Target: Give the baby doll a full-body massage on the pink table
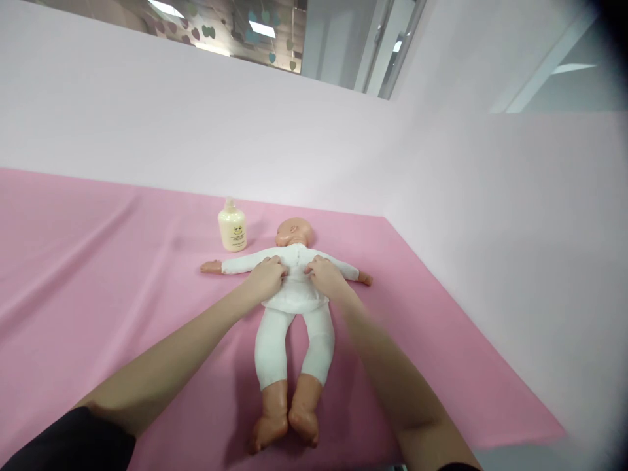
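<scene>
A baby doll (293,327) in a white top and white trousers lies on its back on a pink sheet (98,261), arms spread, bare feet toward me. My left hand (266,277) rests on the left side of the doll's chest, fingers curled on the white top. On the right side of the chest, my right hand (324,275) grips the top in the same way. Both hands touch the fabric near the middle seam. The doll's head (293,232) points away from me.
A cream pump bottle (232,226) stands upright on the pink sheet just left of the doll's head. Pale walls (490,229) rise behind and to the right. The sheet's right edge runs diagonally toward the lower right.
</scene>
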`<state>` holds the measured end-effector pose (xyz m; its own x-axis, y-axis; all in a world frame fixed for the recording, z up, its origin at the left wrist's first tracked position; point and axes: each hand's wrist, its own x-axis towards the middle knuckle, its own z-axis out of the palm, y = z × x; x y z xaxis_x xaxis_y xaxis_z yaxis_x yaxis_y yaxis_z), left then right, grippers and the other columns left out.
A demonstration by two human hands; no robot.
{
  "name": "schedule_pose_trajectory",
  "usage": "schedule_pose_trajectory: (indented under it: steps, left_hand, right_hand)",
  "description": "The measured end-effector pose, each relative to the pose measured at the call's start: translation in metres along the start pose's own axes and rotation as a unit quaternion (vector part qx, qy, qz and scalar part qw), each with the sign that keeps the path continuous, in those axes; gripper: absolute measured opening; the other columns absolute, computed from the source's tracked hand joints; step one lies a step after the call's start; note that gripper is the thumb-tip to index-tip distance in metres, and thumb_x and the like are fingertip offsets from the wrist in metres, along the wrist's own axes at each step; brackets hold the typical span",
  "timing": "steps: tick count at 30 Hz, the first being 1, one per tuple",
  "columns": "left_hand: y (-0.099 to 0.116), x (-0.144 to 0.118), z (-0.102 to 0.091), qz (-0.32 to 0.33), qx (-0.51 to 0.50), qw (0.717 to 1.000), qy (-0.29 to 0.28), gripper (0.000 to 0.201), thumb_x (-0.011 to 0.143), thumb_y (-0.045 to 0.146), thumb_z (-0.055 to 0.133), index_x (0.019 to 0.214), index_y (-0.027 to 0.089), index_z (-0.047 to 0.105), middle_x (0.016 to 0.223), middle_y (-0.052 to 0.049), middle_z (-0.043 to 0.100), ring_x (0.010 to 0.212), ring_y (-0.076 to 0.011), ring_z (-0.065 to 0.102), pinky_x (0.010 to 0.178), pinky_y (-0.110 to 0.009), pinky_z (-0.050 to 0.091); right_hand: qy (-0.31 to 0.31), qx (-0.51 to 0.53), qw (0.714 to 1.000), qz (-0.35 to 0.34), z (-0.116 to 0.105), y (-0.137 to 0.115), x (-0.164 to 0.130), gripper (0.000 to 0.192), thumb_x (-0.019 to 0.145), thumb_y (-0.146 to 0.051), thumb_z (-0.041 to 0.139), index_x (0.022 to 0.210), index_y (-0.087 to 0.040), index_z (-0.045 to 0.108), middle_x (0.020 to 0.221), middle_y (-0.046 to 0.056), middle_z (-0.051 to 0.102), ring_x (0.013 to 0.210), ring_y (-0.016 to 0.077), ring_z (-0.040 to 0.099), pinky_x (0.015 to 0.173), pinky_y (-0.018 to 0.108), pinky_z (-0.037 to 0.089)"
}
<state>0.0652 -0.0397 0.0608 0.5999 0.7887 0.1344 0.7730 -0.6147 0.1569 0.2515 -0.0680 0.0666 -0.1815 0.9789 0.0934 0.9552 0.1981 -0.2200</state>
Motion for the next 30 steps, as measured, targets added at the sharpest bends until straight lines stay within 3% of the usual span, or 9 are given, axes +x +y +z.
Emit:
schedule_pose_trajectory:
  steps: [6, 13, 21, 30]
  left_hand:
    - [-0.0019, 0.0015, 0.0039, 0.019, 0.018, 1.000, 0.009, 0.023, 0.079, 0.010, 0.039, 0.077, 0.015, 0.062, 0.084, -0.010, 0.063, 0.083, -0.0229, 0.057, 0.075, -0.034, 0.042]
    - [-0.0025, 0.0013, 0.0049, -0.023, 0.004, 0.999, 0.024, 0.020, 0.082, 0.014, 0.041, 0.090, 0.017, 0.060, 0.088, -0.009, 0.066, 0.088, -0.0231, 0.059, 0.074, -0.032, 0.042]
    - [-0.0023, 0.0030, 0.0059, -0.030, -0.020, 0.999, 0.033, 0.024, 0.085, 0.016, 0.040, 0.098, 0.015, 0.061, 0.095, -0.010, 0.067, 0.093, -0.0227, 0.061, 0.078, -0.032, 0.043]
    - [-0.0026, 0.0027, 0.0059, -0.023, -0.018, 0.998, 0.047, 0.025, 0.085, 0.016, 0.041, 0.096, 0.017, 0.064, 0.096, -0.009, 0.068, 0.094, -0.0236, 0.061, 0.077, -0.033, 0.044]
  right_hand:
    - [0.001, 0.023, 1.000, -0.006, 0.0009, 0.0006, 0.0000, 0.028, 0.080, -0.005, 0.047, 0.095, -0.017, 0.066, 0.106, 0.007, 0.063, 0.101, 0.0202, 0.056, 0.088, 0.030, 0.041]
    - [0.013, 0.040, 0.999, 0.001, 0.0015, 0.0008, 0.0020, 0.025, 0.078, -0.003, 0.048, 0.090, -0.017, 0.064, 0.099, 0.007, 0.066, 0.095, 0.0197, 0.058, 0.084, 0.030, 0.041]
    - [0.034, 0.022, 0.999, 0.019, 0.0014, -0.0007, 0.0007, 0.027, 0.083, -0.008, 0.047, 0.106, -0.017, 0.058, 0.097, 0.009, 0.068, 0.092, 0.0217, 0.061, 0.074, 0.030, 0.040]
    - [0.036, 0.035, 0.999, 0.015, 0.0053, 0.0001, 0.0037, 0.029, 0.084, -0.008, 0.047, 0.108, -0.017, 0.060, 0.104, 0.010, 0.067, 0.098, 0.0225, 0.060, 0.082, 0.031, 0.041]
